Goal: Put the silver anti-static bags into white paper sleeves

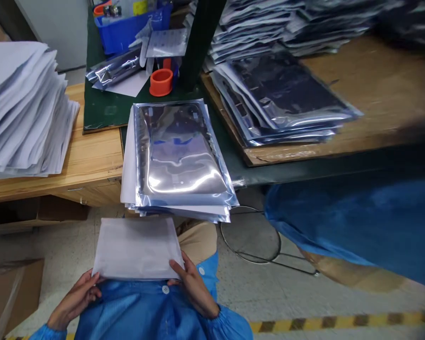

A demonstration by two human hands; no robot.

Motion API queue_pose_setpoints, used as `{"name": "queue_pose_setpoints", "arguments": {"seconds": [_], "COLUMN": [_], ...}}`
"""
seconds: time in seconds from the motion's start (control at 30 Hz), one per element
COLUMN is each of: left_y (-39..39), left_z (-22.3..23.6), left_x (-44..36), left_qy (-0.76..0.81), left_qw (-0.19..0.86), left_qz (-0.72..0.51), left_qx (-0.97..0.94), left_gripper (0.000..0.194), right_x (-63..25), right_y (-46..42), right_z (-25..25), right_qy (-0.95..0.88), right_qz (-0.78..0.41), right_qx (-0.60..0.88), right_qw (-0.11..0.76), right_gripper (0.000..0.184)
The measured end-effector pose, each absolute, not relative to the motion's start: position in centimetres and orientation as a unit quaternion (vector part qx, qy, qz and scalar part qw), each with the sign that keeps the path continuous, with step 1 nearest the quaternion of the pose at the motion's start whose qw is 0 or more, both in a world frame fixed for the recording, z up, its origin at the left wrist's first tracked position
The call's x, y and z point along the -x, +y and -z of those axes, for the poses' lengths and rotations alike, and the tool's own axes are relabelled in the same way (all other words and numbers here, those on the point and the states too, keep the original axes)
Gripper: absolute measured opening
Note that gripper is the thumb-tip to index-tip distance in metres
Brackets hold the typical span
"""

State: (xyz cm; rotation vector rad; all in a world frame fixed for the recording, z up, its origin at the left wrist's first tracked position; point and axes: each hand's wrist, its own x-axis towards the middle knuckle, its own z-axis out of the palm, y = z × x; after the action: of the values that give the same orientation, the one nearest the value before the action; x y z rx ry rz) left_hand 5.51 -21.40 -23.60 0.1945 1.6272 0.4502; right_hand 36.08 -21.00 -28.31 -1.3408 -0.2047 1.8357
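Note:
A flat white sheet or envelope (136,245) lies over my lap, close against my blue coat. My left hand (78,295) pinches its lower left corner between thumb and fingers. At the lower right edge, my right hand (191,278) grips it with the thumb on top and the fingers beneath. Just beyond, at the table's edge, rests a stack of shiny silver antistatic bags (179,156) with white sheets between them. Whether the white piece is one layer or several, I cannot tell.
A tall pile of white papers (24,108) stands on the wooden table at left. More silver bags (279,94) lie on cardboard at right. Behind are an orange tape ring (161,82), a blue bin (127,30) and a dark post (201,42). A person's blue sleeve (357,222) is at right.

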Motion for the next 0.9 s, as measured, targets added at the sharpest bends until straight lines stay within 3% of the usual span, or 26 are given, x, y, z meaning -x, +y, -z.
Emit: {"name": "queue_pose_setpoints", "arguments": {"seconds": [0.13, 0.3, 0.47, 0.67, 0.9], "left_y": [-21.8, -20.7, -19.7, -21.5, -21.3], "left_z": [25.0, 27.8, 29.1, 28.6, 28.5], "left_x": [-6.3, -6.8, -7.2, -8.2, -5.8], "left_qy": [0.730, 0.752, 0.738, 0.766, 0.742], "left_qw": [0.616, 0.533, 0.540, 0.478, 0.532], "left_qz": [-0.261, -0.356, -0.367, -0.372, -0.370], "left_qx": [-0.136, -0.156, -0.174, -0.217, -0.173], "left_gripper": [0.048, 0.052, 0.048, 0.040, 0.035], "right_x": [-36.3, -36.4, -36.1, -34.7, -35.4], "right_y": [-21.0, -20.9, -21.1, -21.7, -20.8], "right_z": [28.9, 29.3, 29.6, 30.2, 29.8], "right_qy": [-0.123, -0.135, -0.094, -0.030, -0.068], "right_qz": [-0.707, -0.716, -0.716, -0.679, -0.702], "right_qx": [0.559, 0.561, 0.548, 0.568, 0.544], "right_qw": [0.415, 0.392, 0.422, 0.465, 0.454], "right_gripper": [0.063, 0.066, 0.068, 0.067, 0.067]}}
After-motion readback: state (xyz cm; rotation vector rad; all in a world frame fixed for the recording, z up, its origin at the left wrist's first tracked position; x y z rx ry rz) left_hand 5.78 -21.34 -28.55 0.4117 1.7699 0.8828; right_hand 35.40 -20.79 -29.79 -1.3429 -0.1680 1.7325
